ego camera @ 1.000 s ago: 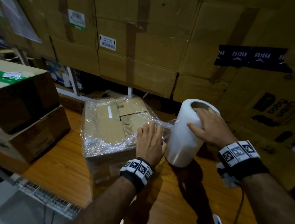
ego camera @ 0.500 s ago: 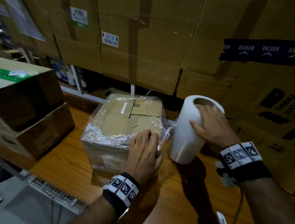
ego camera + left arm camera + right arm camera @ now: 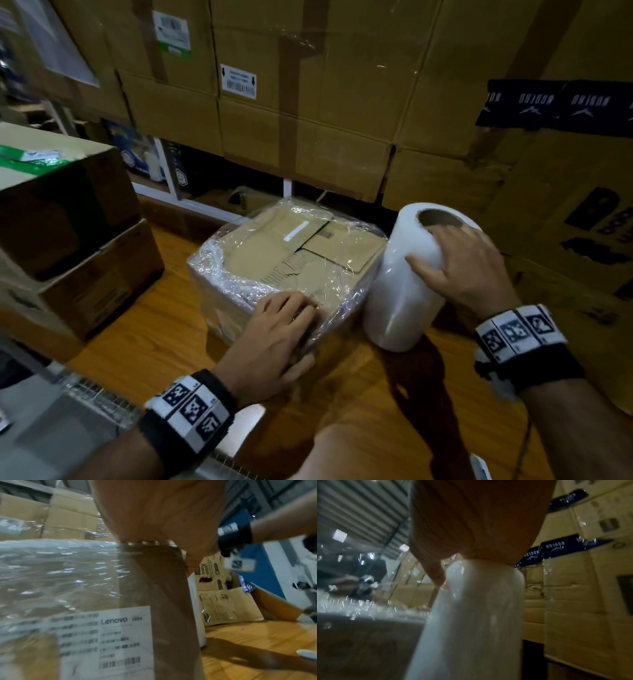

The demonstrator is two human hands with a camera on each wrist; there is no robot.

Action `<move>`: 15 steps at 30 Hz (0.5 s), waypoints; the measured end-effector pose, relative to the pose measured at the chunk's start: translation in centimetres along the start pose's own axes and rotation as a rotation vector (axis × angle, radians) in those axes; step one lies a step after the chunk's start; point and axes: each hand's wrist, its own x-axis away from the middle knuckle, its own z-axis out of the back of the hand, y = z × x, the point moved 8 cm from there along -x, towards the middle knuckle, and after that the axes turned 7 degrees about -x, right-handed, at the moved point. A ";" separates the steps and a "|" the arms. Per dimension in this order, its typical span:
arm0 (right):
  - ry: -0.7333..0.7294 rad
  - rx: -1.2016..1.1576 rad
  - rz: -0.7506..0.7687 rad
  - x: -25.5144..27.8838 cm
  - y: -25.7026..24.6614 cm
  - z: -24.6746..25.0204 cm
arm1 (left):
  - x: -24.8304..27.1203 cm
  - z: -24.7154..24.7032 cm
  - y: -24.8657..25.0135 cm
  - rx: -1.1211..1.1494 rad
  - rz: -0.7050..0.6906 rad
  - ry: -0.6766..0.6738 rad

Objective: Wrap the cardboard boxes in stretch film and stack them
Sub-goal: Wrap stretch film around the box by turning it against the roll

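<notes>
The left hand (image 3: 274, 339) is pressing flat on the box (image 3: 274, 260); the right hand (image 3: 459, 267) is gripping the roll (image 3: 397, 294) beside it. Keeping the film taut should help.

I see a small cardboard box (image 3: 294, 260) at frame centre, lying flat on wood, its top and sides under crinkled clear film, a white label on its near side. Just right of it a white stretch film roll (image 3: 404, 287) leans, touching it.

Glossy crinkled plastic film (image 3: 239, 277) covers matt cardboard box (image 3: 260, 253) on smooth wood table (image 3: 144, 342).
</notes>
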 end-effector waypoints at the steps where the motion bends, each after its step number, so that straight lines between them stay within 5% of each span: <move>1: 0.019 0.033 0.001 -0.1 -0.1 0.0 | -0.1 0.1 -0.4 0.020 -0.024 -0.013; 11: -0.005 0.189 0.005 1.4 0.3 0.3 | -0.3 1.4 -3.4 0.046 -0.043 0.033; 15: 0.033 0.340 -0.157 0.9 0.9 0.5 | 0.1 0.8 -3.5 0.026 0.029 0.071</move>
